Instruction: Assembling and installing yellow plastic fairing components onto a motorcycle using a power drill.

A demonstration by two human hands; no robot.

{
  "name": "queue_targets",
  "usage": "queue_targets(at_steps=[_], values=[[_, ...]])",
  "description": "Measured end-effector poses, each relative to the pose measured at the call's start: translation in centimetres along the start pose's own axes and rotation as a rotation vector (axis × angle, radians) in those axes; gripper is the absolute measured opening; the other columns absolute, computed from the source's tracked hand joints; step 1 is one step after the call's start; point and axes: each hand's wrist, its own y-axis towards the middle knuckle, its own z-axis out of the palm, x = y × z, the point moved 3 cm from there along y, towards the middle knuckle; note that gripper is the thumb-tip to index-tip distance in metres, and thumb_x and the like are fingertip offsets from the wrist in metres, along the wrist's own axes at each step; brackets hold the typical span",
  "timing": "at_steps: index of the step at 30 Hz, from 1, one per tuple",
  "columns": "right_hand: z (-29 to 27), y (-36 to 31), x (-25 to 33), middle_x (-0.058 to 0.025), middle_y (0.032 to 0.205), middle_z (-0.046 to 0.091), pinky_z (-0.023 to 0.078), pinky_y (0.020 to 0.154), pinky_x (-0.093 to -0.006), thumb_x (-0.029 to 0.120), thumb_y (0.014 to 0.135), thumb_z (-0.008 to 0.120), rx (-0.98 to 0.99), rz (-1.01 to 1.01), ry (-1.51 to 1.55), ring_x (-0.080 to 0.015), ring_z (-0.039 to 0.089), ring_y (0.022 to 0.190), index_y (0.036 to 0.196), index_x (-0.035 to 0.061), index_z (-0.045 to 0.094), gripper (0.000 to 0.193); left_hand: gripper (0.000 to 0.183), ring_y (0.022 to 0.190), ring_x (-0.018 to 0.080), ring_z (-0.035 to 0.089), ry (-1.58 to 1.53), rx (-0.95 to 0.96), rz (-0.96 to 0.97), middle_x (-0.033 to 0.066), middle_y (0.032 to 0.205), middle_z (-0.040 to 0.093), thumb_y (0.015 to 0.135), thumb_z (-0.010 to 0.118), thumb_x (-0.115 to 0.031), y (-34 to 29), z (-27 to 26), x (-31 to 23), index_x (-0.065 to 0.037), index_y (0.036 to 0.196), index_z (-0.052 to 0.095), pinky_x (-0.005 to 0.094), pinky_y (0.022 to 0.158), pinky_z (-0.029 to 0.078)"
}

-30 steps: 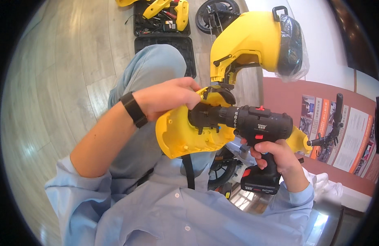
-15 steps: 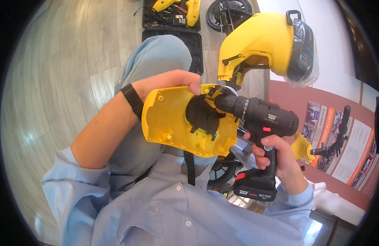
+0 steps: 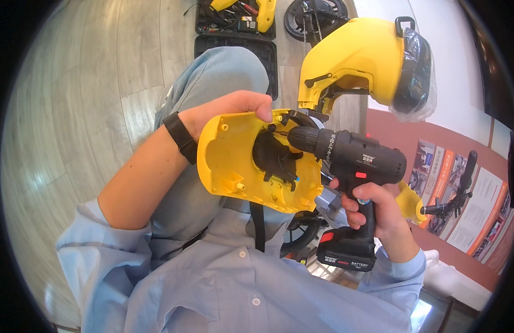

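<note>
Left hand (image 3: 232, 111) clamped on yellow shell (image 3: 226, 158) at its upper edge, fingers mostly hidden. Shell's up between both hands, hollow side showing. Black bracket (image 3: 276, 155) inside, mid-shell. Drill (image 3: 370, 158) points left, bit at bracket's top end, contact unclear. Right hand (image 3: 382, 213) wrapped round drill grip.

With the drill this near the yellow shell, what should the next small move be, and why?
Probably align the bit with the black fitting's upper post: the right hand holds the drill with its bit pointing there, and the left hand grips the yellow shell. Contact is unclear.
</note>
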Motion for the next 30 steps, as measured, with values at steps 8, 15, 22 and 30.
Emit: queue_targets(at_steps=[8, 15, 22, 30], values=[[0.46, -0.07, 0.40, -0.0071, 0.070, 0.052, 0.043, 0.046, -0.0256, 0.014, 0.084, 0.057, -0.061, -0.026, -0.033, -0.0129, 0.049, 0.048, 0.119, -0.0060, 0.056, 0.040, 0.050, 0.099, 0.0246, 0.068, 0.033, 0.011, 0.026, 0.0130, 0.117, 0.069, 0.083, 0.052, -0.024, -0.21, 0.09, -0.22, -0.004, 0.128, 0.059, 0.0381, 0.090, 0.055], [0.14, 0.23, 0.27, -0.0076, 0.070, 0.053, 0.043, 0.045, -0.0261, 0.013, 0.083, 0.057, -0.065, -0.043, -0.011, -0.0133, 0.049, 0.047, 0.119, -0.0062, 0.056, 0.041, 0.052, 0.101, 0.0234, 0.067, 0.115, 0.010, 0.083, 0.0126, 0.120, 0.068, 0.083, 0.052, -0.022, -0.15, -0.30, -0.21, -0.002, 0.131, 0.056, 0.0361, 0.092, 0.054], [-0.31, 0.57, 0.10, -0.0073, 0.069, 0.053, 0.043, 0.044, -0.0261, 0.014, 0.082, 0.058, -0.032, -0.015, 0.041, -0.0136, 0.049, 0.046, 0.118, -0.0067, 0.056, 0.042, 0.052, 0.103, 0.0232, 0.067, 0.096, 0.007, 0.040, 0.0120, 0.120, 0.068, 0.083, 0.053, -0.023, -0.21, -0.17, -0.15, -0.003, 0.131, 0.056, 0.0366, 0.092, 0.054], [-0.17, 0.47, 0.74, -0.0077, 0.068, 0.053, 0.043, 0.044, -0.0260, 0.011, 0.080, 0.057, -0.045, -0.034, -0.040, -0.0138, 0.049, 0.046, 0.115, -0.0061, 0.058, 0.039, 0.050, 0.101, 0.0221, 0.067, 0.090, 0.036, 0.026, 0.0110, 0.118, 0.068, 0.083, 0.052, -0.023, 0.09, -0.50, 0.06, -0.003, 0.129, 0.057, 0.0369, 0.092, 0.054]])
